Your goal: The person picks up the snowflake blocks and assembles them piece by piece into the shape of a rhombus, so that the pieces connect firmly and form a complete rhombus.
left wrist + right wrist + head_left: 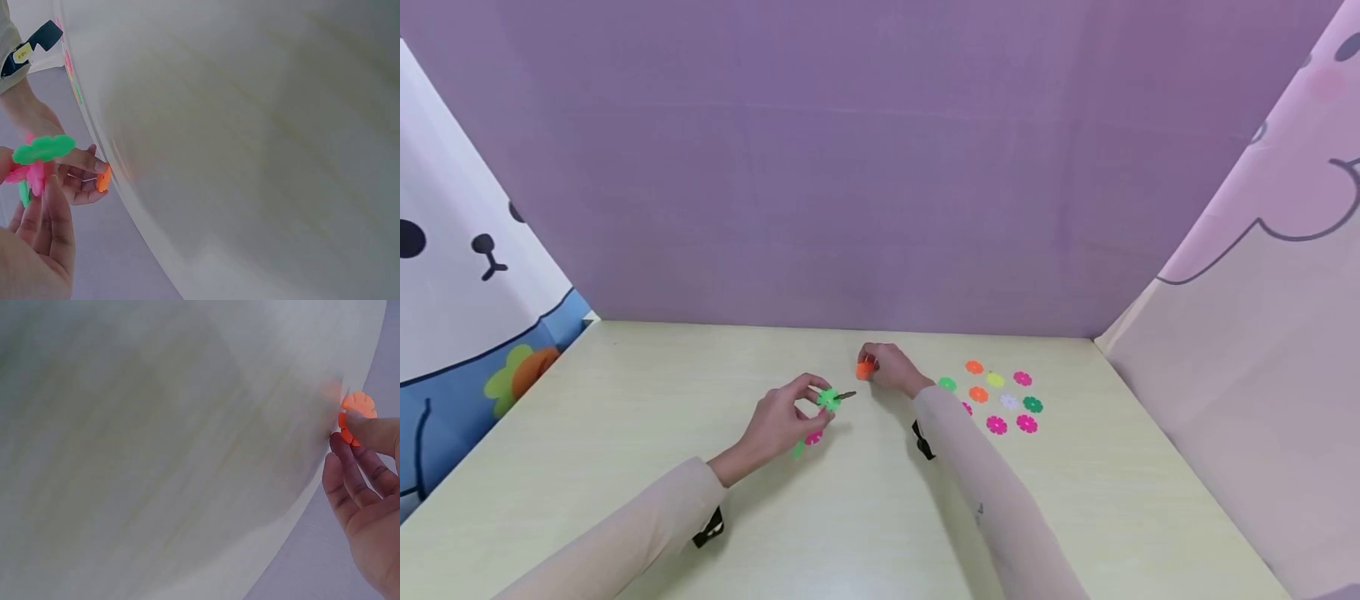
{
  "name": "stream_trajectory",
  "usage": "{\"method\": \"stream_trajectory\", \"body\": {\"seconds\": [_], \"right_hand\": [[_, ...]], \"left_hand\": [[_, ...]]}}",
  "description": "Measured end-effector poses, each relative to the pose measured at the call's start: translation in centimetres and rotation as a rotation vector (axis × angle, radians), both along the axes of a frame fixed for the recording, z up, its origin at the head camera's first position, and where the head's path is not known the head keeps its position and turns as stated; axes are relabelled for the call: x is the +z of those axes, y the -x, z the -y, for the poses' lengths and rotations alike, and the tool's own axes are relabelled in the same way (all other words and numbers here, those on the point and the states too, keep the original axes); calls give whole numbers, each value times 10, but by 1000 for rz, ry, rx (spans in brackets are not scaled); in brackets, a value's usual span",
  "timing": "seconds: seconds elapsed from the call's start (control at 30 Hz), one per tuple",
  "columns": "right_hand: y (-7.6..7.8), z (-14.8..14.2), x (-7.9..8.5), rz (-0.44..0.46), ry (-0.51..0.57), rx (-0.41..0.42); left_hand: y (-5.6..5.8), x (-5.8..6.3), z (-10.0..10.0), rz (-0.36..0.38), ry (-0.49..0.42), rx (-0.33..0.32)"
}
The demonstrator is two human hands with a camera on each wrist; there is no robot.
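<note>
My left hand (778,429) pinches a small cluster of joined plastic snowflake discs between thumb and fingers. A light green disc (828,399) faces up at its top, with a thin dark sliver (846,395) jutting to the right. Below hang a pink disc (813,437) and another green disc (798,450); the left wrist view shows pink pieces (36,178) between the green ones. Slightly farther back, my right hand (889,367) pinches an orange snowflake disc (359,406) by its edge, close above the table. The two hands are apart.
Loose snowflake discs lie to the right of my right hand, among them a yellow disc (995,380), a white disc (1008,402) and a dark green disc (1033,405). A purple cloth (835,167) rises behind the table (647,400). Patterned cloths hang at both sides.
</note>
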State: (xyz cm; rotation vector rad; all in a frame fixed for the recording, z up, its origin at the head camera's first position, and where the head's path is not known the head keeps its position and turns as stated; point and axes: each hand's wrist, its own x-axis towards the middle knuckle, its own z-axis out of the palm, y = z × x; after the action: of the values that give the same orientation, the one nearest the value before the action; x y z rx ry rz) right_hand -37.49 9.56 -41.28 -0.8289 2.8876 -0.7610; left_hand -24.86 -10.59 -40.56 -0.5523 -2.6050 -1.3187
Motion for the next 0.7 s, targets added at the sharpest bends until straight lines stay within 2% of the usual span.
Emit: {"method": "stream_trajectory", "body": {"seconds": [0.2, 0.37, 0.7], "right_hand": [[-3, -6, 0, -45, 84, 28], [-7, -11, 4, -38, 153, 38], [-28, -22, 18, -5, 294, 54]], "left_hand": [[1, 0, 0, 4, -5, 10], [2, -1, -1, 27, -20, 17], [4, 0, -4, 15, -39, 17]]}}
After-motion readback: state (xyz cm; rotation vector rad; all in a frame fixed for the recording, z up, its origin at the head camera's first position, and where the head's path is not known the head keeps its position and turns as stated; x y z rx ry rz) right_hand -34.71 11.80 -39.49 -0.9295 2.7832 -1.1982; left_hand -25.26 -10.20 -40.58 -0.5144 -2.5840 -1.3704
